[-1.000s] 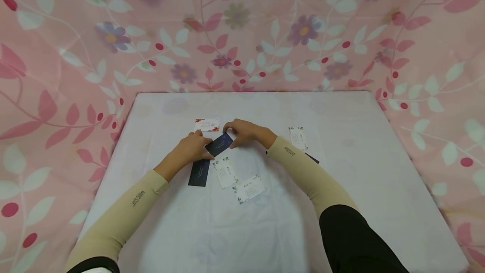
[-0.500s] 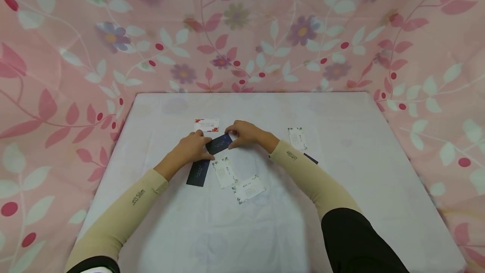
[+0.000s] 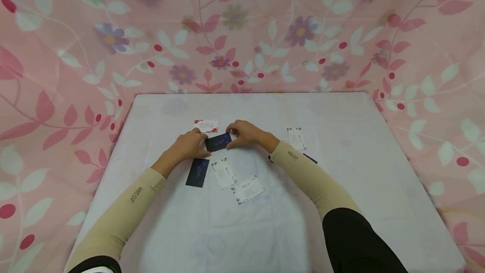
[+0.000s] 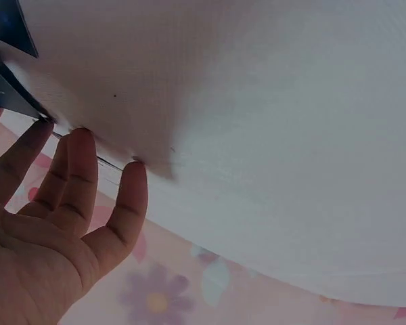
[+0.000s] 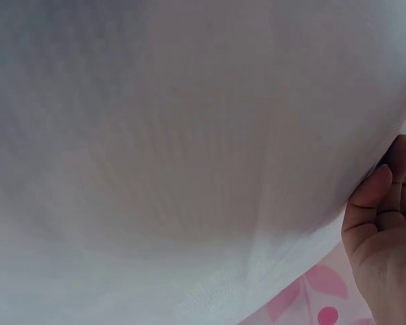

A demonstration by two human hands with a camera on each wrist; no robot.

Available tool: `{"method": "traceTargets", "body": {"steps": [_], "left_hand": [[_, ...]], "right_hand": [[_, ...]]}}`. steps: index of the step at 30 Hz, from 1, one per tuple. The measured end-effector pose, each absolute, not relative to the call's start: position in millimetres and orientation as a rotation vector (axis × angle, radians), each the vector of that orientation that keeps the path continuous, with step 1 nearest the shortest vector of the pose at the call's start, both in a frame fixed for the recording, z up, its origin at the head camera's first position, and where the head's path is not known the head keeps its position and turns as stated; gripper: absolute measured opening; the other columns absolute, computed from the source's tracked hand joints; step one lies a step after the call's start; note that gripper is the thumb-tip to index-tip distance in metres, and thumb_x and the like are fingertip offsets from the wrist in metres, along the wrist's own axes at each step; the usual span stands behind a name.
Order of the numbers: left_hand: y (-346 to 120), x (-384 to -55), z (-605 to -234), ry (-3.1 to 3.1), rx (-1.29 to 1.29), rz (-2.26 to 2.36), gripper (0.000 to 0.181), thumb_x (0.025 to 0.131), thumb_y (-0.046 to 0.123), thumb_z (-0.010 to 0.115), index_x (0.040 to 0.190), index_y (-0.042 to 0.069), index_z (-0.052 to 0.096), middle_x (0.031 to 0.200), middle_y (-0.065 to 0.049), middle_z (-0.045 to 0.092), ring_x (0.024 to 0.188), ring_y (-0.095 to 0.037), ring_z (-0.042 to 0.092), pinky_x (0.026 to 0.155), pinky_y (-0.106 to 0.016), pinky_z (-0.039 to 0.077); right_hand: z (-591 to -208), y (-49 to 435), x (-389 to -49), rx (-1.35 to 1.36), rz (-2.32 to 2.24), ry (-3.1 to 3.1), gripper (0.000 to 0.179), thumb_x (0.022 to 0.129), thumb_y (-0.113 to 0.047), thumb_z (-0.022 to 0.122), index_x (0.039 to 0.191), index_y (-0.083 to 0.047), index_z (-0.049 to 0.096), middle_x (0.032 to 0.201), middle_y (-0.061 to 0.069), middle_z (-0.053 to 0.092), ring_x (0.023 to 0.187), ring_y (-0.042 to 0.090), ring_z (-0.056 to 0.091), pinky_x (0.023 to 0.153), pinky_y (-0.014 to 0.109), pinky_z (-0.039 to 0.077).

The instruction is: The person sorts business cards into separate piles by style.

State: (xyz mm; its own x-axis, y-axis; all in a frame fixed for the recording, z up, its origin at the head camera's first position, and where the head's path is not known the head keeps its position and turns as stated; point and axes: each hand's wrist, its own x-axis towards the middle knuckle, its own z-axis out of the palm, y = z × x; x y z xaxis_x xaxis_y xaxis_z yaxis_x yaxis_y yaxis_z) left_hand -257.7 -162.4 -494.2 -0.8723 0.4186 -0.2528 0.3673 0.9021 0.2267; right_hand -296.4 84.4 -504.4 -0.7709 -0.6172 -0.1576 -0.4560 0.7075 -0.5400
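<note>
A dark blue business card [image 3: 218, 142] lies tilted near the table's middle, between both hands. My right hand [image 3: 246, 133] holds its right end, thumb at the near edge and fingers at the far edge. At its left end is my left hand [image 3: 188, 144], fingers spread and relaxed, fingertips right at the card's edge. The left wrist view shows the left hand's fingertips [image 4: 85, 139] on the cloth and part of a dark card [image 4: 12, 95] beside them. In the right wrist view, the right hand [image 5: 386, 217] shows at the far right, most of its card out of frame.
A second dark card [image 3: 197, 172] and two white leaf-bordered cards [image 3: 224, 173] [image 3: 248, 189] lie nearer. Behind is a white card with red flowers [image 3: 206, 126]. Right of them lie another leaf-bordered card [image 3: 296, 138] and a dark card [image 3: 310, 158] partly under the right sleeve.
The dark card between the hands has turned to lie more level. My left hand has drawn slightly left, uncovering the top of the nearer dark card. The right hand has hardly moved.
</note>
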Motion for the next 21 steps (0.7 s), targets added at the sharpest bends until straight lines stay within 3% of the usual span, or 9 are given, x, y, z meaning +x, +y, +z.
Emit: {"method": "traceTargets", "body": {"steps": [13,21], "left_hand": [[-168.3,-262.0,-497.9,2.817,0.684,0.393,0.071,0.08,0.044,0.079,0.134,0.003,0.058,0.123,-0.013,0.064,0.105,-0.029,0.062,0.095,-0.048,0.05],[-169.2,-263.2,-499.0,2.854,0.786,0.439,0.068,0.079,0.043,0.08,0.13,0.001,0.061,0.115,-0.013,0.066,0.101,-0.028,0.063,0.09,-0.046,0.051]], "right_hand": [[-498.9,85.2,-292.4,-0.804,-0.743,2.601,0.063,0.077,-0.041,0.084,0.125,-0.009,0.058,0.104,0.003,0.06,0.087,0.016,0.055,0.081,0.027,0.047],[-497.4,92.1,-288.8,-0.768,-0.863,2.555,0.066,0.077,-0.034,0.086,0.129,-0.009,0.054,0.106,0.004,0.061,0.087,0.017,0.058,0.081,0.028,0.05]]}}
